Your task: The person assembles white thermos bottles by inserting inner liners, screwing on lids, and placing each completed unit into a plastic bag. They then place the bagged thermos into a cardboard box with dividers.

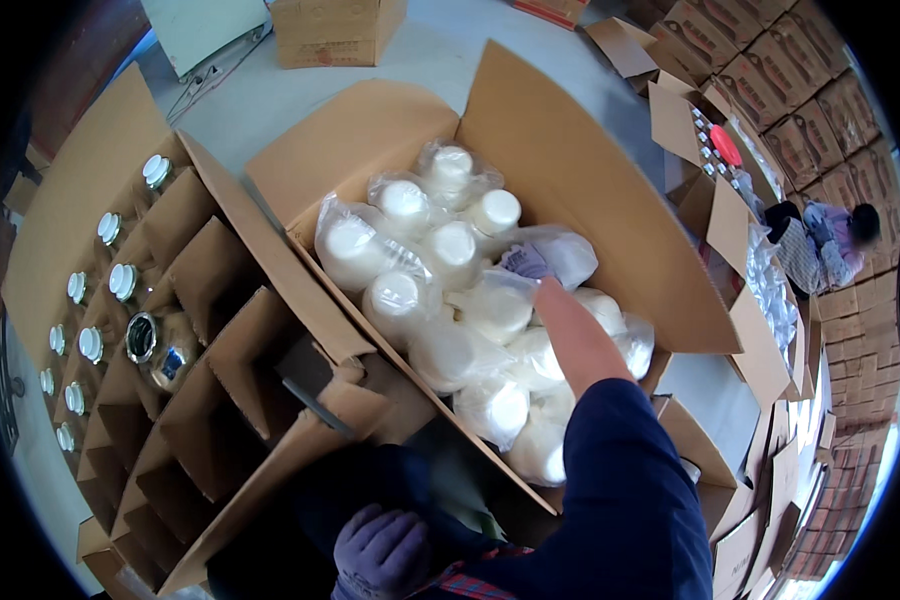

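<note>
My right hand (527, 263), in a purple knit glove, reaches into an open cardboard carton (560, 150) full of white, round-topped containers, each wrapped in clear plastic. Its fingers close on a bagged white container (497, 305), and clear film partly covers them. Low in front of my body, my left hand (382, 548), also gloved, is curled into a fist. No object shows in it, and its palm side is turned away. Left of the white containers, a divided carton (245, 205) holds clear jars with white lids (122, 280) and one lidless jar (142, 338).
Raised flaps surround both cartons. A closed carton (335, 35) and a pale green cabinet (210, 30) with cables stand at the back. On the right are more open cartons (730, 225), stacked brown boxes (800, 110) and another person (830, 245).
</note>
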Motion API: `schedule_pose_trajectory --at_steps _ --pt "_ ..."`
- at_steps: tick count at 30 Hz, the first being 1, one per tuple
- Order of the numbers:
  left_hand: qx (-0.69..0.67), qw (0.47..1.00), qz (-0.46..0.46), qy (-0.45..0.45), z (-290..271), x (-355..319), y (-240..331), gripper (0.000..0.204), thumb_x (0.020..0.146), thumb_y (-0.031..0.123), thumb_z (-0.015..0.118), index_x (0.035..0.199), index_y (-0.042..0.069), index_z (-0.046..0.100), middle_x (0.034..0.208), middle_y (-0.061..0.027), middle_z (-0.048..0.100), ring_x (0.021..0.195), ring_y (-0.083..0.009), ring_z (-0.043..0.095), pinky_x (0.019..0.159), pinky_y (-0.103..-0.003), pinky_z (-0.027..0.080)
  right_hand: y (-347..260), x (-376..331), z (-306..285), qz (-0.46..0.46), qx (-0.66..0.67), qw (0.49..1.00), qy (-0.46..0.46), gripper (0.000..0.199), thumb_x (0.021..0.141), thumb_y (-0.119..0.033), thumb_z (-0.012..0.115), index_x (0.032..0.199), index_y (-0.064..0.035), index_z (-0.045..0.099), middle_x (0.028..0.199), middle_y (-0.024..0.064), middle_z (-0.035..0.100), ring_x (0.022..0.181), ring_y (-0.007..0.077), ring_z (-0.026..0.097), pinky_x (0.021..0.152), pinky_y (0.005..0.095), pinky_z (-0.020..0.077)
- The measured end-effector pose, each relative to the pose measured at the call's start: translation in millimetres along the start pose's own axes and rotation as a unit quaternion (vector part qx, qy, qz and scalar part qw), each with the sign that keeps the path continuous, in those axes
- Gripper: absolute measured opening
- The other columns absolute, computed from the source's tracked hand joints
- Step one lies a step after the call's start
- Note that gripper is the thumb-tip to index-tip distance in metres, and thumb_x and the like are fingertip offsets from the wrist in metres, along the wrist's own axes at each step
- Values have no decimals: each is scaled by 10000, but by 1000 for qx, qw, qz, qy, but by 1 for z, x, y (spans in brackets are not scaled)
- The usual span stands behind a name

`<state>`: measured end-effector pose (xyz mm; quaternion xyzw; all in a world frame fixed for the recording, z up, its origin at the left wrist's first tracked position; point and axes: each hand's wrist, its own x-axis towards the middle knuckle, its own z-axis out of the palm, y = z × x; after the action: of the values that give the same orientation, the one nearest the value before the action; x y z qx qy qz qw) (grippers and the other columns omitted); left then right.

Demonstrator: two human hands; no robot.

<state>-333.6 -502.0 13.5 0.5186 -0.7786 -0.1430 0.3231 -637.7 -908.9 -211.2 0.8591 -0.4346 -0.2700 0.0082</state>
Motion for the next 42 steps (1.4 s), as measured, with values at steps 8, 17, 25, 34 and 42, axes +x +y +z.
schedule_pose_trajectory --at_steps 8,17,25,34,42 --pt "-27 1000 -3 13 -4 -15 -23 236 829 183 697 1012 34 695 1024 -144 712 910 -289 706 878 -470 563 41 19 -118 240 278 929 34 333 849 -335 597 1039 -109 749 1131 157 708 1100 328 657 955 433 502" --pt "-21 1000 -7 18 -13 -26 -22 260 851 170 669 1073 35 691 1058 -161 707 945 -310 700 898 -477 556 70 61 3 301 260 910 -116 341 855 -265 575 1099 -69 711 1164 148 699 1104 261 660 958 391 506" --pt "-26 999 -18 37 -19 -33 -12 256 742 167 749 982 90 707 980 -85 714 878 -225 705 859 -389 563 70 32 -47 317 489 813 12 331 842 -311 680 1015 -32 720 1140 131 697 1049 286 667 924 364 517" --pt "-133 981 -73 125 -33 -64 2 519 780 83 731 1281 51 601 1293 -181 596 1150 -325 603 1012 -423 475 -60 -259 -235 38 668 684 290 281 950 -200 605 1170 -27 628 1136 105 641 1050 213 630 929 358 516" --pt "-414 770 -213 435 -163 -131 -28 548 1068 424 376 1454 36 414 1267 -126 608 1115 -189 589 1005 -330 462 -334 -342 -255 -505 468 686 235 335 799 -105 699 1130 -71 659 1289 195 572 1195 381 565 990 451 489"
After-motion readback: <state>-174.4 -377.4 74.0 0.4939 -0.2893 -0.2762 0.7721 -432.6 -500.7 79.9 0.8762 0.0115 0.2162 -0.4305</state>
